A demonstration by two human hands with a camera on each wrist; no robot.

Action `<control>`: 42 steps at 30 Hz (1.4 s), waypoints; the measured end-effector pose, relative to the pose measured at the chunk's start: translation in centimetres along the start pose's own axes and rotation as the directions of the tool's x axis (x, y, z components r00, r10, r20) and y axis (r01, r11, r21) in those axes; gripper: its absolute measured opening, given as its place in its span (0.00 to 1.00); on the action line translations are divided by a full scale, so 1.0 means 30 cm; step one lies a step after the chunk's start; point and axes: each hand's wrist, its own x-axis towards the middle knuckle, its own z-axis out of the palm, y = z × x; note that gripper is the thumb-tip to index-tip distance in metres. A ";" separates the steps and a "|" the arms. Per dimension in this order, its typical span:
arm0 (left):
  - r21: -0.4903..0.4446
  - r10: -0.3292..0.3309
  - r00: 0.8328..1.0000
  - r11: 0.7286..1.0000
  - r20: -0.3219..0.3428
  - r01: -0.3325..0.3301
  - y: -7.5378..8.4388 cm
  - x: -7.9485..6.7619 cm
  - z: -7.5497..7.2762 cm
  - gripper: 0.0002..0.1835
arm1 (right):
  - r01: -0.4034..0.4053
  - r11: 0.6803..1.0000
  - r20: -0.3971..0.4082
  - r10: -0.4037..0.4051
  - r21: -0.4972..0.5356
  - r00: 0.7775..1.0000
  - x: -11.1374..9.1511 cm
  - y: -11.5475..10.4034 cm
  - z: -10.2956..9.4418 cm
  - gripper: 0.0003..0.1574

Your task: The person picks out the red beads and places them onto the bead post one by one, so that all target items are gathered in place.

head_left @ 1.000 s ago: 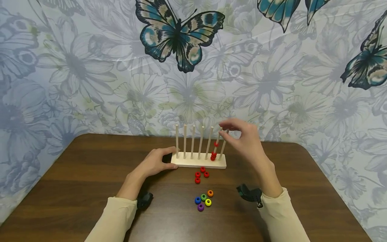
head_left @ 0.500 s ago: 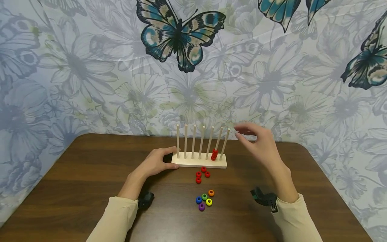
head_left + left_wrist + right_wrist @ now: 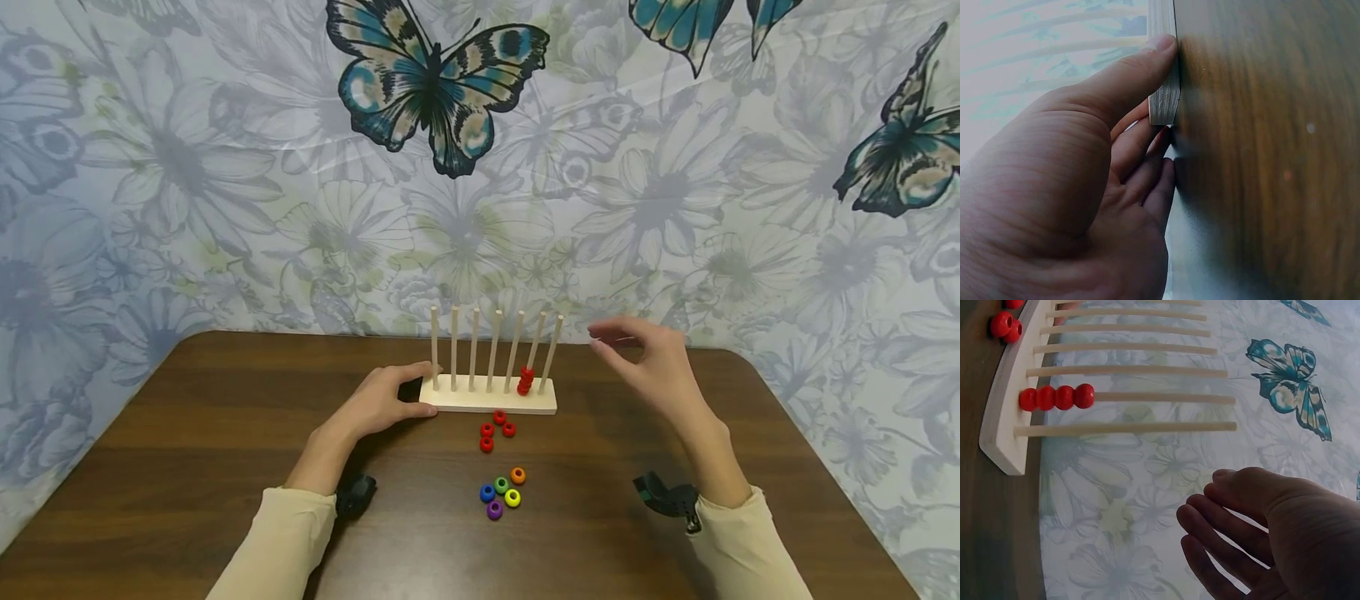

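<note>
A pale wooden peg board with a row of upright pegs stands near the table's back. Several red beads are stacked at the bottom of its second peg from the right; the other pegs are bare. My left hand grips the board's left end, thumb in front and fingers behind, and its thumb lies on the board's edge in the left wrist view. To the right of the pegs, my right hand is raised with fingers loosely bent. It holds nothing, and a gap separates it from the nearest peg.
Several loose red beads lie just before the board. Closer to me is a cluster of beads: orange, green, blue, yellow and purple. A butterfly-patterned cloth hangs behind the table.
A red bead let go by my right hand has slid down onto the stack on the peg. That hand has moved right, away from the pegs. My left hand keeps its grip.
</note>
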 end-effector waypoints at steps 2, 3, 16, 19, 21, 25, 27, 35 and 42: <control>0.002 -0.004 1.000 1.000 -0.004 0.004 -0.002 -0.002 -0.003 0.38 | -0.024 0.999 0.027 0.023 0.033 0.999 0.001 -0.005 0.017 0.11; 0.005 -0.005 1.000 1.000 -0.007 0.005 -0.003 -0.003 -0.004 0.38 | -0.039 0.998 0.045 0.037 0.051 0.998 0.001 -0.008 0.026 0.10; 0.010 0.008 1.000 1.000 -0.009 -0.007 -0.012 0.000 -0.002 0.38 | -0.191 0.950 0.291 0.115 0.248 0.950 -0.022 -0.058 0.152 0.12; 0.011 0.008 1.000 1.000 -0.008 -0.008 -0.013 0.001 -0.003 0.38 | -0.180 0.948 0.343 0.083 0.262 0.936 -0.033 -0.061 0.203 0.11; 0.011 0.007 1.000 1.000 -0.010 -0.007 -0.012 0.000 -0.003 0.38 | -0.185 0.946 0.379 0.074 0.266 0.922 -0.041 -0.061 0.238 0.11; 0.004 0.012 1.000 1.000 -0.012 -0.012 -0.008 0.002 -0.001 0.38 | -0.187 0.948 0.450 0.053 0.258 0.892 -0.060 -0.057 0.288 0.12; 0.004 0.019 1.000 1.000 -0.013 -0.018 -0.008 0.003 0.000 0.38 | -0.188 0.951 0.489 0.046 0.245 0.871 -0.066 -0.057 0.302 0.12; 0.011 0.014 1.000 1.000 -0.004 -0.013 -0.004 0.008 0.001 0.37 | -0.202 0.949 0.556 0.035 0.242 0.831 -0.087 -0.055 0.332 0.14; 0.007 0.011 1.000 1.000 -0.006 -0.011 -0.009 0.001 -0.001 0.37 | -0.193 0.956 0.590 0.025 0.223 0.807 -0.095 -0.064 0.347 0.15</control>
